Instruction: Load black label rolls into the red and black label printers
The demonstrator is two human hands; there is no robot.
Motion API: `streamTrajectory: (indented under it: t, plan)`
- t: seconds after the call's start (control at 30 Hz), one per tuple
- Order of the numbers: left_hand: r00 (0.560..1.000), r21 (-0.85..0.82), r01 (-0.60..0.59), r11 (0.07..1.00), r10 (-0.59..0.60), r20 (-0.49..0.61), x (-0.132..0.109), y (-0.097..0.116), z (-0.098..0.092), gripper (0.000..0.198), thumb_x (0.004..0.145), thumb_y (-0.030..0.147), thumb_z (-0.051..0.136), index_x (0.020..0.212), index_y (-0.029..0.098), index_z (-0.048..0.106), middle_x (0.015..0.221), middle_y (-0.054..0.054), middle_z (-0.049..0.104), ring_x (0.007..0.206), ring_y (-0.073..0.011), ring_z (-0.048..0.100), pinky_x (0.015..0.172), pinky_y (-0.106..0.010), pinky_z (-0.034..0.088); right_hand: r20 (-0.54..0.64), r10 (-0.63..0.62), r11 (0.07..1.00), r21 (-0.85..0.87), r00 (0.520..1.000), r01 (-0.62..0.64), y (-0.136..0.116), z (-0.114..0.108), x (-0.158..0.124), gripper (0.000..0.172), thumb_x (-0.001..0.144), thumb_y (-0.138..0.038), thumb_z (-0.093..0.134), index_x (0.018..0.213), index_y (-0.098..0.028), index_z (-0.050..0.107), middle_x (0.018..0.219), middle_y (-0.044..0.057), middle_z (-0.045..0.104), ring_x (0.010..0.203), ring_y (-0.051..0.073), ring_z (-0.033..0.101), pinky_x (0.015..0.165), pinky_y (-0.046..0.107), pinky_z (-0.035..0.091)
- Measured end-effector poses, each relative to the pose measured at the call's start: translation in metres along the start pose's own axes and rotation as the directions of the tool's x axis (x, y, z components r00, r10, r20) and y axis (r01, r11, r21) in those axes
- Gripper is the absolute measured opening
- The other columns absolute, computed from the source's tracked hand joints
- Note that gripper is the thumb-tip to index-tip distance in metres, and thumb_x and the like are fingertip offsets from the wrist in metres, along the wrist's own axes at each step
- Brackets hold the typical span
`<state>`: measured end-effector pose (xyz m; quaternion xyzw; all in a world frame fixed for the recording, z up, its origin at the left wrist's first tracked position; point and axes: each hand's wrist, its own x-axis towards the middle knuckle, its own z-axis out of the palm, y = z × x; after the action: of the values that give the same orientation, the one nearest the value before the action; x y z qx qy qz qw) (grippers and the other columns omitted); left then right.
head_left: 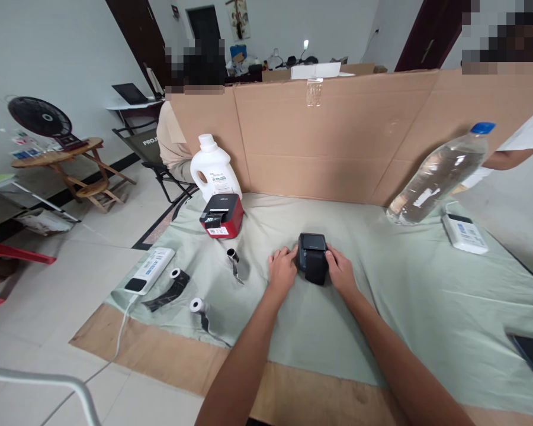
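Note:
A small black label printer [312, 255] stands in the middle of the green cloth [382, 307]. My left hand [282, 269] presses against its left side with curled fingers. My right hand [340, 271] grips its right side the same way. A black strip hangs down the printer's front between my hands. To the left lie three small paper rolls with dark tape trailing from them: one [233, 255] nearest my left hand, one [175, 274] further left, one [197, 305] near the cloth's front edge.
A red and black printer [222, 215] and a white detergent bottle [213, 167] stand at the back left. A white power strip [150, 270] lies far left. A clear water bottle [439, 174] leans at the right beside a white device [464, 233]. A cardboard wall [337, 136] backs the table; other people sit behind it.

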<state>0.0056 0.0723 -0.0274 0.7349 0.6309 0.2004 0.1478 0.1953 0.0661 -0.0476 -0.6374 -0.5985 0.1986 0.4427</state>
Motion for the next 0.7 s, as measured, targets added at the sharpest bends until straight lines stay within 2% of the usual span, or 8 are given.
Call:
streamTrajectory:
  t: [0.1,0.2,0.3,0.4,0.47,0.6,0.63,0.7]
  plan:
    - [0.997,-0.095,0.064,0.993,-0.067,-0.027,0.001,0.003,0.000,0.042,0.103,0.032,0.035,0.138,0.036,0.060,0.116,-0.003,0.069,0.111,-0.0226,0.057,0.096,-0.038,0.037,-0.056,-0.049,0.999,0.018,0.997,0.050,-0.002,-0.001,-0.004,0.056,0.097,-0.049,0.038,0.128,-0.013,0.069,0.131,0.017,0.068,0.122,0.029,0.061,0.108,0.049,0.044]
    - [0.996,-0.091,0.073,0.993,-0.077,-0.036,0.000,0.007,0.000,0.045,0.102,0.050,0.039,0.141,0.036,0.057,0.117,-0.004,0.069,0.112,-0.0245,0.057,0.098,-0.039,0.037,-0.071,-0.128,0.992,0.009,0.989,0.129,-0.005,-0.002,0.001,0.054,0.099,-0.047,0.035,0.128,-0.016,0.068,0.140,0.014,0.063,0.132,0.026,0.055,0.113,0.048,0.038]
    - [0.997,-0.069,0.072,0.995,-0.073,-0.014,-0.001,0.010,-0.002,0.046,0.101,0.053,0.042,0.142,0.037,0.056,0.117,-0.005,0.068,0.111,-0.0248,0.057,0.097,-0.039,0.037,-0.034,-0.136,0.991,-0.027,0.990,0.135,-0.008,0.001,0.020,0.057,0.101,-0.045,0.028,0.136,-0.017,0.063,0.146,0.014,0.058,0.137,0.024,0.050,0.114,0.049,0.035]
    - [0.997,-0.067,0.070,0.995,-0.071,-0.004,-0.001,0.010,-0.002,0.045,0.101,0.052,0.042,0.141,0.038,0.057,0.116,-0.004,0.068,0.111,-0.0250,0.056,0.097,-0.039,0.037,0.056,-0.096,0.987,-0.124,0.994,0.102,-0.010,-0.001,0.049,0.059,0.100,-0.041,0.025,0.140,-0.016,0.059,0.147,0.015,0.057,0.139,0.026,0.048,0.113,0.051,0.033]
    - [0.998,-0.070,0.067,0.995,-0.068,-0.008,-0.001,0.010,-0.002,0.045,0.101,0.052,0.042,0.142,0.038,0.056,0.115,-0.004,0.069,0.111,-0.0250,0.056,0.096,-0.039,0.037,0.117,-0.081,0.971,-0.216,0.990,0.105,-0.012,-0.006,0.066,0.056,0.099,-0.040,0.027,0.136,-0.017,0.063,0.143,0.015,0.060,0.137,0.028,0.050,0.112,0.053,0.034]
    - [0.997,-0.076,0.072,0.995,-0.072,-0.008,-0.002,0.010,-0.002,0.046,0.101,0.054,0.042,0.143,0.038,0.054,0.117,-0.003,0.068,0.112,-0.0240,0.056,0.096,-0.038,0.036,0.205,-0.200,0.903,-0.342,0.958,0.261,-0.018,-0.019,0.086,0.046,0.098,-0.043,0.038,0.108,-0.021,0.078,0.121,0.014,0.070,0.120,0.028,0.058,0.107,0.046,0.038]
    - [0.997,-0.076,0.077,0.994,-0.078,-0.009,-0.002,0.010,-0.002,0.046,0.101,0.054,0.042,0.142,0.038,0.054,0.117,-0.003,0.068,0.112,-0.0238,0.056,0.097,-0.038,0.036,0.266,-0.210,0.877,-0.375,0.941,0.302,-0.020,-0.020,0.089,0.041,0.095,-0.043,0.045,0.103,-0.021,0.080,0.116,0.014,0.070,0.115,0.028,0.060,0.105,0.043,0.040]
    - [0.996,-0.076,0.087,0.993,-0.088,-0.010,-0.002,0.010,-0.001,0.047,0.101,0.054,0.042,0.142,0.038,0.055,0.117,-0.004,0.068,0.113,-0.0238,0.055,0.097,-0.038,0.036,0.411,-0.150,0.829,-0.444,0.899,0.341,-0.025,-0.014,0.094,0.028,0.085,-0.039,0.062,0.096,-0.022,0.081,0.105,0.013,0.070,0.106,0.028,0.060,0.099,0.041,0.043]
